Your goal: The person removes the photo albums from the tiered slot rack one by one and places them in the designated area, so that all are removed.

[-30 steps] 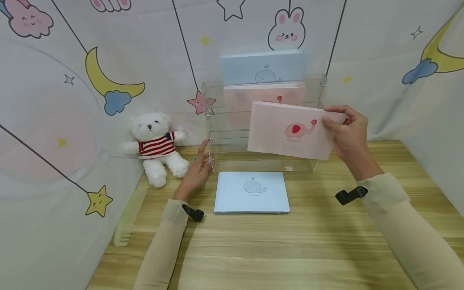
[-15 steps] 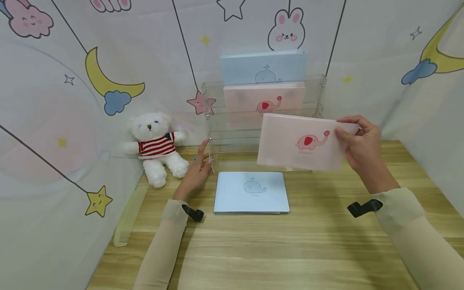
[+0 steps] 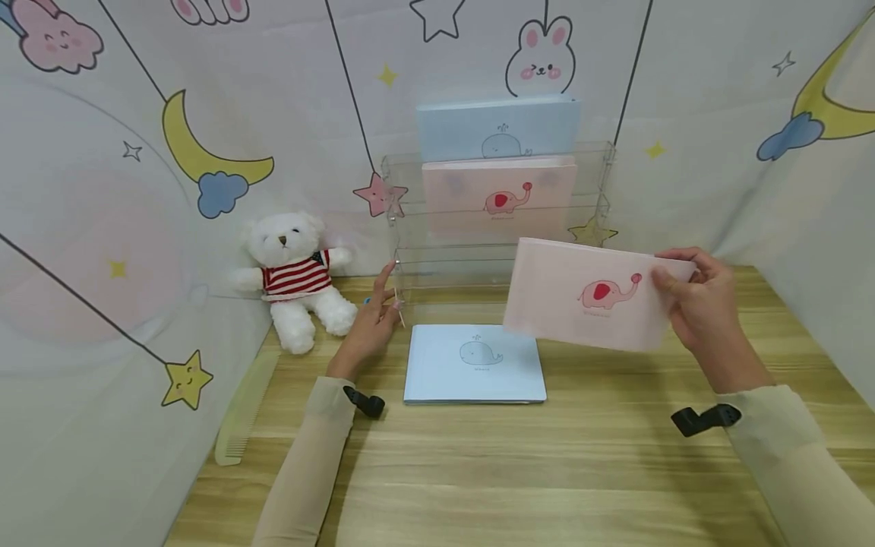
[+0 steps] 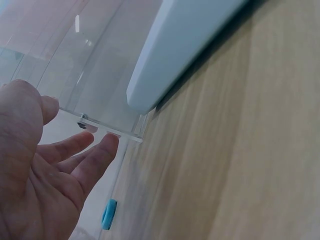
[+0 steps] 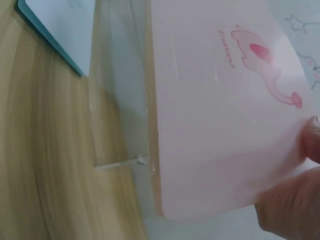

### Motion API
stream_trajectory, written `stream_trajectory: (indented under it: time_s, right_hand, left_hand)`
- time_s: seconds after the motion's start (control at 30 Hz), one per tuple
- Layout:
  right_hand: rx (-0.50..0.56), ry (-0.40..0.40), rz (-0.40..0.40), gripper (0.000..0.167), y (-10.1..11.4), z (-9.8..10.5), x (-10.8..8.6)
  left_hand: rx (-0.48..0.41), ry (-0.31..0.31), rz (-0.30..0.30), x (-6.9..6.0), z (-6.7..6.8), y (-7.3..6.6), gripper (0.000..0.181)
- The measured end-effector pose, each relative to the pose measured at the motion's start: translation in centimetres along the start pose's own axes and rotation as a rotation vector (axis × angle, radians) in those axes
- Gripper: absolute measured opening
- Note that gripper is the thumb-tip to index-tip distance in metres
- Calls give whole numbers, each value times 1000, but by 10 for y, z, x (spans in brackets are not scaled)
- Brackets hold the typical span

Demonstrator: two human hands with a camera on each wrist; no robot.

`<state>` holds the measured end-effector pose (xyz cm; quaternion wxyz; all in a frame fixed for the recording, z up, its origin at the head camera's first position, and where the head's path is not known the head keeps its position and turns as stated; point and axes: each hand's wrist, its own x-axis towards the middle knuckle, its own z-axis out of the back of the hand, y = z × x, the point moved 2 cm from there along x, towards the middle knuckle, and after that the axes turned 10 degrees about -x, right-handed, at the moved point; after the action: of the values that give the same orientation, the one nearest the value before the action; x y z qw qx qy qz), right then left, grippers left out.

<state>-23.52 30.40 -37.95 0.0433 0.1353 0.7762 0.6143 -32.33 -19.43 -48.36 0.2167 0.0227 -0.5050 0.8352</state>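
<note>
In the head view, my right hand [image 3: 707,311] pinches the upper right corner of a pink booklet [image 3: 554,300] with a red elephant drawing. The booklet hangs tilted in the air, in front of the right part of a clear tiered rack [image 3: 437,273]. My left hand [image 3: 372,330] touches the rack's lower left side; in the left wrist view its fingers [image 4: 102,157] are extended against the clear side edge. A light blue booklet [image 3: 444,380] with a whale lies flat on the table before the rack. Another pink booklet [image 3: 465,190] and a blue one [image 3: 458,125] stand in upper tiers.
A white teddy bear [image 3: 297,281] in a striped shirt sits left of the rack. A pale comb [image 3: 242,410] lies along the table's left edge. Printed cloth [image 3: 287,76] hangs behind and at both sides. A small blue ring-like object [image 4: 109,214] shows near the left hand.
My right hand has brought the pink booklet down and to the right, away from the rack, uncovering the pink booklet behind. My left hand has stayed at the rack's side.
</note>
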Motion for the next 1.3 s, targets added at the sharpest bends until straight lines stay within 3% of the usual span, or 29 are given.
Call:
stream_trajectory:
  time_s: [0.47, 0.77, 1.3]
  right_hand:
    - [-11, -32, -53, 16, -16, 25, -11]
    - [-116, -47, -121, 14, -22, 33, -11]
    - [-289, 12, -271, 15, -37, 51, -3]
  left_hand:
    - [-2, -1, 12, -1, 0, 0, 73]
    - [-16, 1, 22, -1, 0, 2, 75]
    - [-30, -6, 26, -2, -1, 0, 77]
